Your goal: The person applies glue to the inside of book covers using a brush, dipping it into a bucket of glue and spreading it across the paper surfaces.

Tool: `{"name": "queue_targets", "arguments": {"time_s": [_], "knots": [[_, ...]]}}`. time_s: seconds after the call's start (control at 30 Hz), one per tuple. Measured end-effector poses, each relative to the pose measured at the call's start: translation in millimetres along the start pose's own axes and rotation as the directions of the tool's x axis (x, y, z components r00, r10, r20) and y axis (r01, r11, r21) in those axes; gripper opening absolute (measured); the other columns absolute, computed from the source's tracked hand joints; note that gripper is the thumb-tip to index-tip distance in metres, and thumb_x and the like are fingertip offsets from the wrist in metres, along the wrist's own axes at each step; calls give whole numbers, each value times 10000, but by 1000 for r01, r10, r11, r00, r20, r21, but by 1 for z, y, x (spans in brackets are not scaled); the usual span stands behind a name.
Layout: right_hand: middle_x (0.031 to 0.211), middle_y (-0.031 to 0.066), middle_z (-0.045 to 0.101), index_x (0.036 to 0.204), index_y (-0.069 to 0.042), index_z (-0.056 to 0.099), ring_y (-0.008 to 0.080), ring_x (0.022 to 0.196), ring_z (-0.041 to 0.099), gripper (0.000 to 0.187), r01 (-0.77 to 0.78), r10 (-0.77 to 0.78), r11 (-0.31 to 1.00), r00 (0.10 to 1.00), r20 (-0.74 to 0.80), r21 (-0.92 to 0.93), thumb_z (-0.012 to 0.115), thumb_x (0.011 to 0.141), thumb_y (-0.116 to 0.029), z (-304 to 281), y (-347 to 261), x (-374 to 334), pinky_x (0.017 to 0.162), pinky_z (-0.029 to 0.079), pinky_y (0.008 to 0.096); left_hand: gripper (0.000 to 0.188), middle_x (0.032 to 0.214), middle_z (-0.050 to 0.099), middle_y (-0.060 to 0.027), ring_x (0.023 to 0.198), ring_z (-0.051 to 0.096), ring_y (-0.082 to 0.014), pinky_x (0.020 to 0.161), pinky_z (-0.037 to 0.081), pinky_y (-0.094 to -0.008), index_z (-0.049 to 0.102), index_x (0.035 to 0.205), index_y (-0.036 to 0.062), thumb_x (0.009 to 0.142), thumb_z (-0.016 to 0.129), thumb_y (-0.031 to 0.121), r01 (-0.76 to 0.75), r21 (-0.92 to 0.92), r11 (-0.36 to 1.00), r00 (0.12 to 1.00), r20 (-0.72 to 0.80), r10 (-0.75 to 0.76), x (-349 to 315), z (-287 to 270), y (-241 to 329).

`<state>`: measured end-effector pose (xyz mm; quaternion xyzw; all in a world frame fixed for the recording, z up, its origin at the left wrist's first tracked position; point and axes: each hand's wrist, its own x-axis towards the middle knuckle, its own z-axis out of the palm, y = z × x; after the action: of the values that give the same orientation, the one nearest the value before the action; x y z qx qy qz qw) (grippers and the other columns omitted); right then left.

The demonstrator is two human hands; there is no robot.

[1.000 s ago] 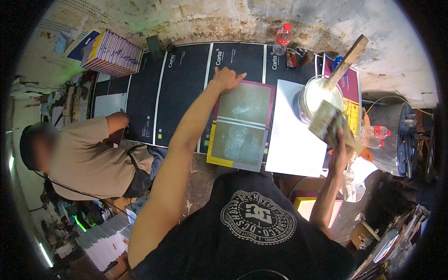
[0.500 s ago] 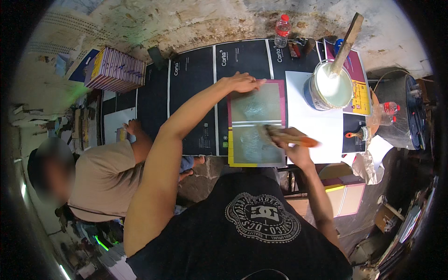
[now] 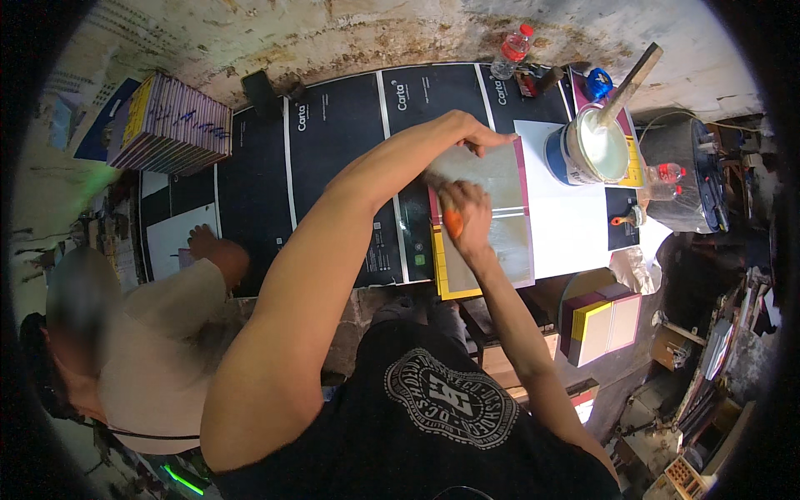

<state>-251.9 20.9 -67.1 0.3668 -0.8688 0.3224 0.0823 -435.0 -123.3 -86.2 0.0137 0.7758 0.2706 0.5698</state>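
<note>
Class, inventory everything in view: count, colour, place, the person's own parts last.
Table: one, black-topped, centre
Book cover: one, grey, maroon and yellow, table's near edge
Held brush: one, orange-handled, book cover's left edge
Lying brush: one, orange-handled, table's right end
Sheet: one, white, right of book cover
Bucket: one, blue and white, on the sheet
Stick: one, brown, in the bucket
Bottles: three, clear, back edge and far right
Books: one stack, purple and yellow, upper left
Cover pile: one, maroon and yellow, lower right
Drum: one, grey, far right
Co-worker: one, beige shirt, left
Left hand: one, bare, book cover's upper edge
Right hand: one, bare, gripping held brush
</note>
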Motion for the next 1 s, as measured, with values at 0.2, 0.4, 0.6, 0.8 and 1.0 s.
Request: {"name": "queue_targets", "arguments": {"time_s": [0.2, 0.4, 0.6, 0.8, 1.0], "knots": [[1005, 108, 682, 1092, -138, 719, 286, 950, 621, 282, 61, -73, 997, 908, 413, 40, 625, 826, -131, 31, -40, -22, 818, 454, 429, 1231, 1489, 481, -119, 1143, 511, -269, 868, 417, -431, 478, 1459, -2, 776, 109, 953, -62, 20, 998, 994, -88, 64, 2, 1, -7], [1061, 131, 695, 1106, -120, 720, 337, 959, 619, 300, -58, 58, 992, 998, -5, -111, 650, 814, -136, -3, 22, 2, 822, 452, 451, 1037, 1590, 393, 1, 1027, 500, -289, 887, 396, -446, 35, 1613, 346, 772, 81, 951, -80, 52, 995, 996, -41, 82, -3, 9, 16], [1103, 137, 684, 1164, -113, 703, 329, 1037, 621, 417, 93, -104, 994, 933, 346, 48, 630, 753, -102, 24, -4, -66, 928, 447, 460, 1054, 1603, 369, -35, 1196, 479, -297, 957, 374, -464, 71, 1617, 326, 768, 60, 953, -64, 23, 998, 995, -72, 65, 9, 11, -4], [1072, 132, 701, 1046, -72, 720, 332, 969, 629, 240, -124, 123, 990, 992, -19, -70, 637, 822, -61, 0, 38, -37, 870, 483, 432, 1058, 1611, 336, -88, 1441, 332, -338, 1091, 336, -525, 53, 1614, 317, 766, 38, 949, -89, 64, 994, 993, -75, 93, -7, 16, 11], [1082, 136, 703, 1030, -63, 707, 356, 979, 642, 217, 1, -69, 975, 952, 299, 223, 659, 819, -49, -4, -34, -104, 834, 482, 435, 1064, 1648, 190, -140, 1536, 91, -325, 1178, 147, -572, 45, 1610, 257, 787, 49, 930, -103, -40, 994, 991, -94, 99, 5, 31, -9]]}}
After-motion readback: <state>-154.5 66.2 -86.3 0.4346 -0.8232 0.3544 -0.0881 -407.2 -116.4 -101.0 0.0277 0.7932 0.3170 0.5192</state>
